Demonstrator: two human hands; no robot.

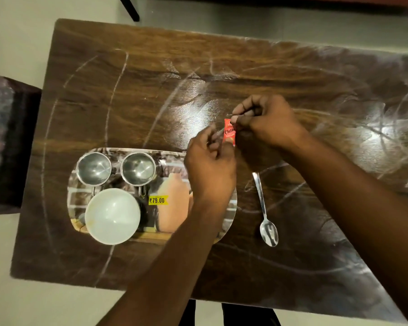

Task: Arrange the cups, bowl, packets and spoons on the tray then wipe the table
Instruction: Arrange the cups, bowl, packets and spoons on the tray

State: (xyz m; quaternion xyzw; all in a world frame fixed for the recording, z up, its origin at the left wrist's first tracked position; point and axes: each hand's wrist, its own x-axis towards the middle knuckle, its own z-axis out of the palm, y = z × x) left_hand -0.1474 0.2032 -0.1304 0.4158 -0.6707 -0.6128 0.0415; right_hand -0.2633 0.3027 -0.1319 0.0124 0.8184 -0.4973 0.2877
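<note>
Both hands meet above a wooden table (pixel 127 90): right hand (pixel 266 123) pinches a red packet (pixel 229 132), left hand (pixel 210 165) curls closed beside it; tray (pixel 229 217) below holds two steel cups (pixel 93 168) and a white bowl (pixel 112 216)

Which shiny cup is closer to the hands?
The steel cup on the right, the one nearer the yellow price sticker. The other steel cup stands farther left on the tray, away from both hands.

Two steel cups (pixel 93 168) and a white bowl (pixel 112 216) sit on the tray (pixel 229 215) (spoon (pixel 265 212) beside it, red packet (pixel 229 132) held).
</note>
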